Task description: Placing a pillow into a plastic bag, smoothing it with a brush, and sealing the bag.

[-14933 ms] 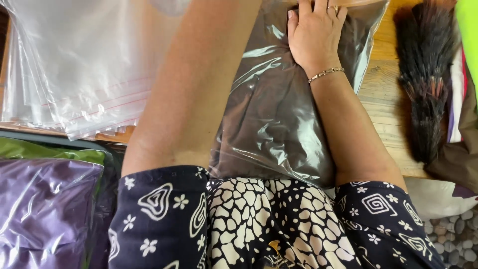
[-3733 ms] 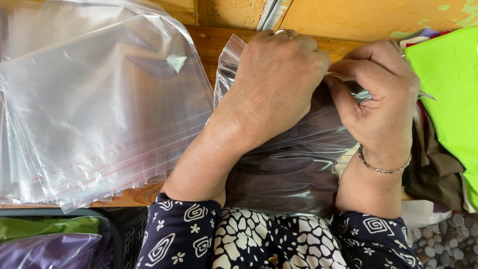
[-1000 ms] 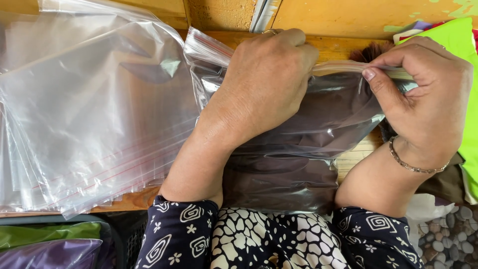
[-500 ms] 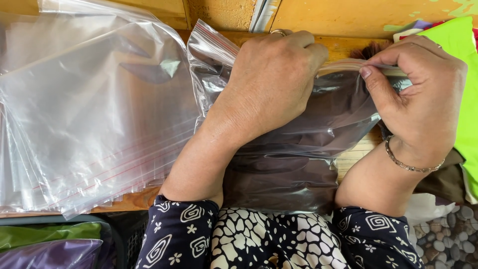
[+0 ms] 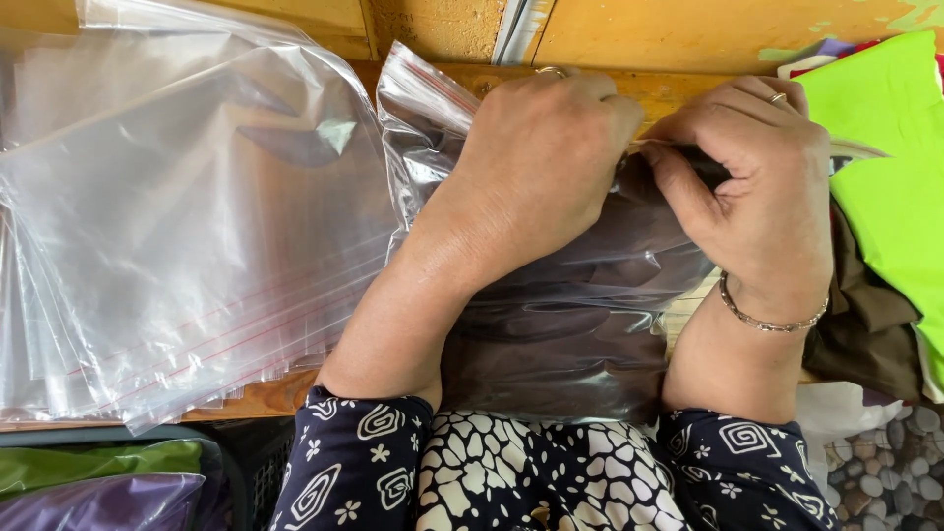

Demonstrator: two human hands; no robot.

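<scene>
A clear zip bag [image 5: 570, 324] holding dark brown folded cloth lies on the wooden table in front of me. My left hand [image 5: 536, 167] presses down on the bag's upper part, fingers curled over its top edge. My right hand [image 5: 752, 202] pinches the bag's top strip just beside the left hand; it wears a thin bracelet and a ring. Both hands touch each other near the bag's mouth.
A fanned stack of empty clear zip bags [image 5: 167, 226] lies to the left. Bright green cloth [image 5: 885, 167] and dark brown cloth [image 5: 865, 324] sit at the right. A dark crate [image 5: 236, 472] below left holds bagged green and purple cloth. A yellow wall runs behind.
My right hand has slid left along the bag's top strip, from the right end up against my left hand. The left hand has stayed pressing on the bag.
</scene>
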